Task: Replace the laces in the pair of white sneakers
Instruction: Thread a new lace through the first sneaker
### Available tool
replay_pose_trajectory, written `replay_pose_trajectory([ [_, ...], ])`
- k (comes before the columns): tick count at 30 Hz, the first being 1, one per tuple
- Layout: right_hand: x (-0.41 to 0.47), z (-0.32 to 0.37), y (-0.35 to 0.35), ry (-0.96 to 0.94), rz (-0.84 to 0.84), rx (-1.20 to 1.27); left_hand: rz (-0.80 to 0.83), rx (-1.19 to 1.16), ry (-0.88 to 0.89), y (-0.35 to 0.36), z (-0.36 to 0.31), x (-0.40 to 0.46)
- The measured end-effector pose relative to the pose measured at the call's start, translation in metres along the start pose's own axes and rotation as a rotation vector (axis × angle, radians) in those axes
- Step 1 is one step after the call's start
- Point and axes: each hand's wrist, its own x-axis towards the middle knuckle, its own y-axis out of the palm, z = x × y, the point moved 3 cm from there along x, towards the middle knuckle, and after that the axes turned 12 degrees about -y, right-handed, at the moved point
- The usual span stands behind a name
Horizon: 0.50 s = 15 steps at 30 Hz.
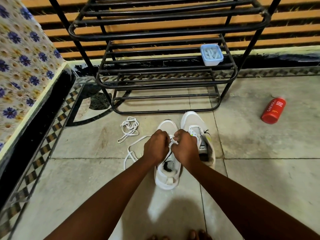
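Observation:
Two white sneakers stand side by side on the tiled floor, toes pointing away from me. Over the eyelets of the left sneaker (167,177), my left hand (156,146) and my right hand (186,146) are both curled, and each pinches a white lace (133,154) at the shoe's front. That lace trails off in loops to the left across the floor. The right sneaker (195,125) has bare eyelets and an open tongue. A second loose white lace (129,128) lies bunched on the floor further left.
A black metal shoe rack (164,84) stands just beyond the sneakers, with a small clear lidded box (211,54) on a shelf. A red bottle (273,110) lies on the floor at right. A floral-covered ledge (22,70) runs along the left.

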Motion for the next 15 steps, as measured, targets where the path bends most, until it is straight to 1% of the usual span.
replay_pose_trajectory([
  [3, 0.002, 0.004, -0.003, -0.016, 0.054, -0.004, -0.036, 0.054, 0.011, -0.002, -0.008, -0.001],
  [5, 0.003, 0.005, -0.005, -0.027, 0.086, 0.004, -0.053, 0.022, -0.050, -0.004, -0.009, 0.002],
  [7, 0.003, 0.006, -0.008, -0.028, 0.105, 0.022, -0.043, -0.004, -0.101, -0.004, -0.009, 0.004],
  [11, 0.000, 0.005, -0.010, 0.036, 0.141, 0.089, -0.019, 0.006, -0.100, -0.002, -0.004, 0.003],
  [15, -0.003, 0.004, -0.010, 0.055, 0.111, 0.111, 0.009, 0.000, -0.091, -0.004, -0.005, 0.001],
])
